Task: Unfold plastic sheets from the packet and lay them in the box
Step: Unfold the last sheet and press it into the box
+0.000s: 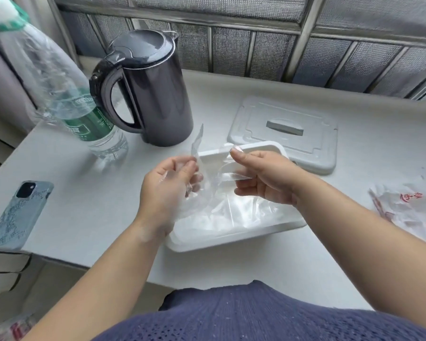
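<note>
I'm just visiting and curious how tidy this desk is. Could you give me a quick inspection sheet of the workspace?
Surface: white tabletop.
Job's things: clear plastic sheet above open white rectangular box; white slotted lid behind it; crumpled red-printed packet at right.
Clutter: dark grey kettle, green-labelled clear bottle, phone in blue-grey case.
Hands: left hand and right hand pinch the sheet.
Cables: nothing seen.
Surroundings: grey window grille behind.

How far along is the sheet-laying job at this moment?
Done: the lid is off, lying behind the box, and clear plastic already lies inside. In hand: the left hand and right hand pinch a plastic sheet above the box, partly unfolded. Left: laying it in; whether the packet holds more cannot be told.
</note>
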